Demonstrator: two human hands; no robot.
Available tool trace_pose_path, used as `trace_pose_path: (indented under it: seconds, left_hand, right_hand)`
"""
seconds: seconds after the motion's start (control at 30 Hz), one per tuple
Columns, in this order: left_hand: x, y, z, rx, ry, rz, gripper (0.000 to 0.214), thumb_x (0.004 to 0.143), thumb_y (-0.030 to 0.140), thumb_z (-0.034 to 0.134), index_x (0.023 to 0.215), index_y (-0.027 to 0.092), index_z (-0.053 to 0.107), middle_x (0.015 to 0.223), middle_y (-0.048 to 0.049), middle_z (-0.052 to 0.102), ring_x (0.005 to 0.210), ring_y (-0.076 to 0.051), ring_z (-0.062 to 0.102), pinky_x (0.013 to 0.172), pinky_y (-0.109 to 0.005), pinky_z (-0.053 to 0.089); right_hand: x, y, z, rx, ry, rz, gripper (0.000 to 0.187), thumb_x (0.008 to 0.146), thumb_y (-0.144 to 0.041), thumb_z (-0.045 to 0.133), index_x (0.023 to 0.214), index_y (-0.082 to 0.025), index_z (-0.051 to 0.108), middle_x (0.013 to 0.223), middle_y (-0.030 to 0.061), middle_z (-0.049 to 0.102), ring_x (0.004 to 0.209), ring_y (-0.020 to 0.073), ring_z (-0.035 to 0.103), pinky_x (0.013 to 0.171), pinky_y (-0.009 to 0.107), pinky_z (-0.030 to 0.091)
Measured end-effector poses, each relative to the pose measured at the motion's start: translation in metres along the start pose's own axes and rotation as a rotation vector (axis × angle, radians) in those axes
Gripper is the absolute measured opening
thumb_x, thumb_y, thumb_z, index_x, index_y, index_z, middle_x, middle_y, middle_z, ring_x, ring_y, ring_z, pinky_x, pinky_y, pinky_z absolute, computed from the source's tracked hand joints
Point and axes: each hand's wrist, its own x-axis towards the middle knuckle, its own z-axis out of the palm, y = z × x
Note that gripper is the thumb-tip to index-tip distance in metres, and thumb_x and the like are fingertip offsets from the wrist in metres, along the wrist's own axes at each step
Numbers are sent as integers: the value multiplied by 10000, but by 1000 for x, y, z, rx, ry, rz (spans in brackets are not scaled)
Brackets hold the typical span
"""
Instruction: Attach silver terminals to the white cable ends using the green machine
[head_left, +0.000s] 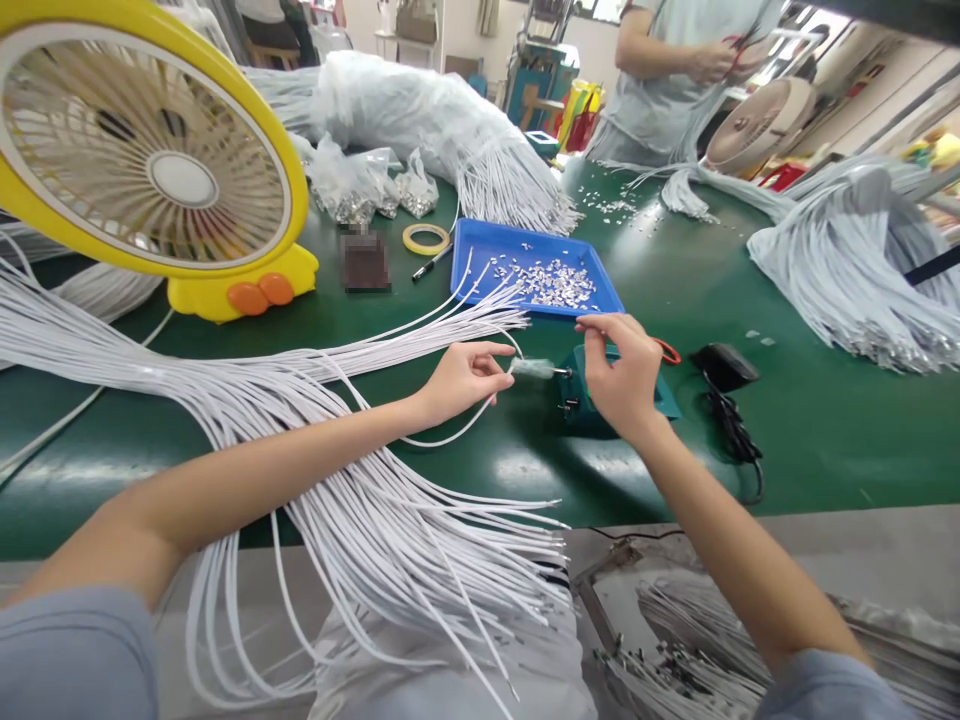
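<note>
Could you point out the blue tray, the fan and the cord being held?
Blue tray (486,242), head view, bare floor near its left edge.
Fan (182,180), head view, white hub.
Cord (465,430), head view, loop under the left hand (465,375).

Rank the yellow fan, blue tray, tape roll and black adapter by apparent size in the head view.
1. yellow fan, largest, though it is close to the camera.
2. blue tray.
3. black adapter.
4. tape roll.
The last two look close, and the adapter lies nearer, so that order is unsure.

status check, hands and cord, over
Left hand pinching white cord. Right hand at teal machine. Blue tray close behind.
</note>
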Motion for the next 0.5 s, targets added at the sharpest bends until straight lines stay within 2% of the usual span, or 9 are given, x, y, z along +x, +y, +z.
trace_pose_path:
  seconds: [0.07, 0.13, 0.23, 0.3, 0.4, 0.5]
  left_hand:
    - [-15, 15, 9, 65, 45, 126, 264, 773, 222, 686, 998, 86, 713, 659, -25, 663, 487, -83, 565, 511, -206, 469]
    - [-33, 28, 18, 212, -11, 345, 161, 814, 249, 658, 858, 118, 741, 661, -45, 665, 542, -100, 569, 536, -215, 470]
    - [-56, 42, 28, 371, -298, 739, 156, 866, 226, 609, 832, 142, 736, 671, -68, 681, 579, -116, 594, 578, -220, 484]
    - [-64, 47, 31, 466, -447, 930, 149, 877, 202, 598, 810, 143, 717, 670, -69, 680, 565, -113, 595, 569, -218, 470]
    - [-66, 49, 33, 608, -505, 1092, 193, 870, 194, 598, 697, 157, 677, 642, -40, 658, 529, -96, 581, 535, -224, 441]
    - [-68, 45, 36, 715, -542, 1153, 297, 888, 228, 551, 607, 184, 637, 641, -13, 650, 486, -80, 558, 439, -246, 402]
  right_hand:
    - [-7, -17, 12, 227, 36, 81, 255, 943, -250, 427, 979, -211, 677, 876, 66, 696, 755, 194, 651, 700, 342, 525]
    - [-16, -31, 31, 404, -6, 134, 240, 935, -256, 433, 955, -219, 669, 830, 44, 681, 656, 162, 621, 606, 303, 497]
    - [-30, -43, 59, 521, -197, 63, 224, 910, -227, 450, 912, -218, 674, 780, 35, 664, 616, 148, 596, 578, 294, 476]
    - [-39, -45, 70, 531, -324, -32, 215, 894, -200, 462, 903, -223, 676, 781, 42, 666, 639, 157, 606, 596, 306, 483]
    - [-47, -43, 73, 534, -421, -123, 222, 881, -156, 461, 900, -225, 672, 799, 53, 672, 657, 166, 619, 587, 309, 485]
    - [-48, -40, 70, 544, -415, -160, 232, 879, -123, 454, 893, -222, 663, 790, 55, 670, 650, 167, 622, 568, 305, 482]
